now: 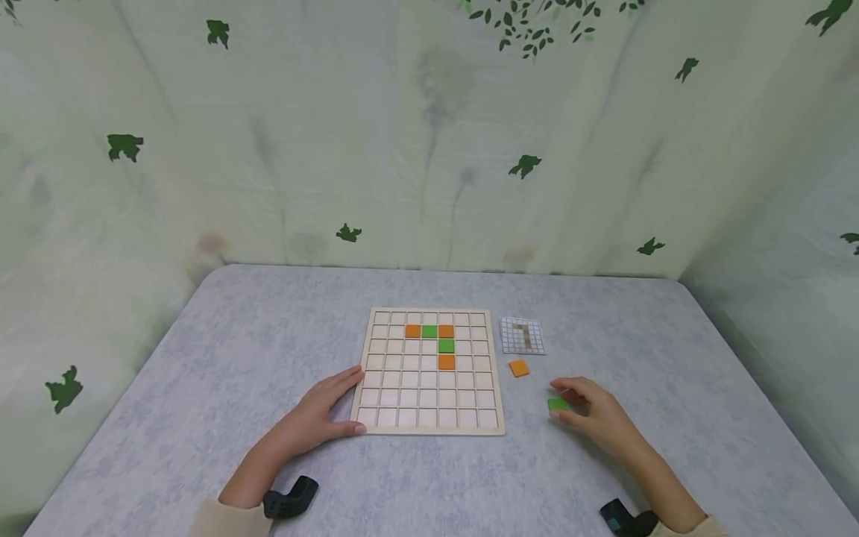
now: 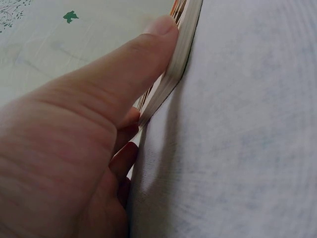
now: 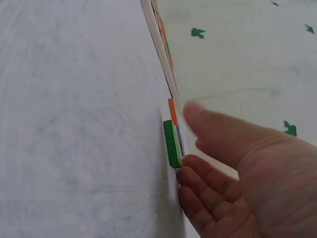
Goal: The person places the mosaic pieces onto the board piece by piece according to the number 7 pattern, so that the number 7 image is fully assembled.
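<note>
A wooden grid board (image 1: 497, 403) lies flat on the table, with orange and green square tiles set in several upper cells. My left hand (image 1: 322, 414) rests at its left side, fingers along the edge and thumb at the near-left corner. The thumb (image 2: 143, 52) also shows against the board's edge (image 2: 171, 79) in the left wrist view. My right hand (image 1: 597, 414) is around a loose green tile (image 1: 557, 404), thumb and fingers apart on either side. In the right wrist view, the fingertips come right beside that green tile (image 3: 172, 144).
A loose orange tile (image 1: 519, 368) lies to the right of the board. Behind it is a small pattern card (image 1: 523, 335) printed with a grid. The grey table (image 1: 268, 321) ends at a pale curtain (image 1: 302, 149) with leaf and bird shapes.
</note>
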Demonstrator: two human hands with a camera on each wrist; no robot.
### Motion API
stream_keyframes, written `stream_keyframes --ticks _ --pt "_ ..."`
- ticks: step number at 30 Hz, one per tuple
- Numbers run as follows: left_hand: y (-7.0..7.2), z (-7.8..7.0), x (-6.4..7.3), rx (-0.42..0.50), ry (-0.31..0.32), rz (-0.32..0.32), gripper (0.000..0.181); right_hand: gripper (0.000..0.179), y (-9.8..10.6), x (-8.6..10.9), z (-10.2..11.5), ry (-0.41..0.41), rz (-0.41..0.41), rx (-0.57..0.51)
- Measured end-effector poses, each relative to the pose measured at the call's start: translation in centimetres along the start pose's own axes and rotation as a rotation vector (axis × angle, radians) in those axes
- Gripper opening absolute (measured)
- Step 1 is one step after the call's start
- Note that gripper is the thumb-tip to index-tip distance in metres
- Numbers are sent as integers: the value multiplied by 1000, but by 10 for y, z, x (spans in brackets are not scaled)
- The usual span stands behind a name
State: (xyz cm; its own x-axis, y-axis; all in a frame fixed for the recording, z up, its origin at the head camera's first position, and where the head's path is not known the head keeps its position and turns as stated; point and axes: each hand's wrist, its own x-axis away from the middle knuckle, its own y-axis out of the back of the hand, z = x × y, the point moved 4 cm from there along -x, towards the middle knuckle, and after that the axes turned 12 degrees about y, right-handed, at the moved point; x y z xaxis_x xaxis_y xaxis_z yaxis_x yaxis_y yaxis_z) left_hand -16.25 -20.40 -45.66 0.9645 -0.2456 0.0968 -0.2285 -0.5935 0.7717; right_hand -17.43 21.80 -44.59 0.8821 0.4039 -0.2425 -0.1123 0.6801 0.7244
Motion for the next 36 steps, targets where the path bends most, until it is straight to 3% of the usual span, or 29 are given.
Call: stream_keyframes --ticks 11,18,25,36 --pt "-1 0 0 8 -3 -3 90 22 0 0 0 -7 86 30" --pt "-1 0 0 1 -14 -17 90 24 2 -9 18 12 38 20" --pt "0 0 0 -2 -18 -19 90 28 0 -36 49 136 -36 34" --pt "-1 1 0 1 -15 -15 89 30 -35 -81 78 260 -13 -103"
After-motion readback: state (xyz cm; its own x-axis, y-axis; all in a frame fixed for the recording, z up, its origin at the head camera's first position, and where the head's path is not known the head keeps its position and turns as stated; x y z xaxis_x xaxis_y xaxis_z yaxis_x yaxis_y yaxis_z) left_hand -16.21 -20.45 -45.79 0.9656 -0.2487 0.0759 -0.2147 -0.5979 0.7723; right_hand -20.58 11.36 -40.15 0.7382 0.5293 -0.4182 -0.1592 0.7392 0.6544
